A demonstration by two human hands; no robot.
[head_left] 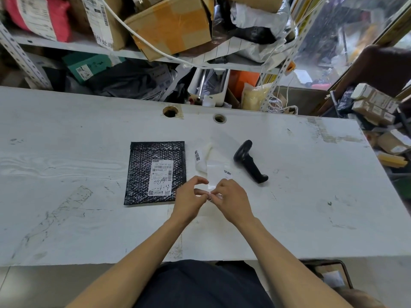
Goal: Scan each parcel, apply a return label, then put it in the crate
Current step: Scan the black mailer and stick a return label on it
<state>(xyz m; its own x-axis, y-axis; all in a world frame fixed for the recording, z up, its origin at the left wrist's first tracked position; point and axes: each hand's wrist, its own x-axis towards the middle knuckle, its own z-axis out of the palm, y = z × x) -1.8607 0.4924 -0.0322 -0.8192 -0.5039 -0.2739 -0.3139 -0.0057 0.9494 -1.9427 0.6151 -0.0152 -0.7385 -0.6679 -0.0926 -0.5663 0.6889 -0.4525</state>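
Both the left hand [189, 197] and right hand [231, 196] pinch a label strip [212, 174] at frame centre, between the black parcel [155, 172] and scanner [250, 161] on the counter [66, 152].

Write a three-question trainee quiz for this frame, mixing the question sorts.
1. True or false: the black scanner is held in the right hand.
2. The black bubble mailer lies: A) left of both hands, B) right of the scanner, C) under the hands.
3. Fill in: both hands pinch a strip of ____ above the table.

Key
1. False: the scanner lies on the table, right of the hands.
2. A: it lies left of the left hand.
3. Labels.
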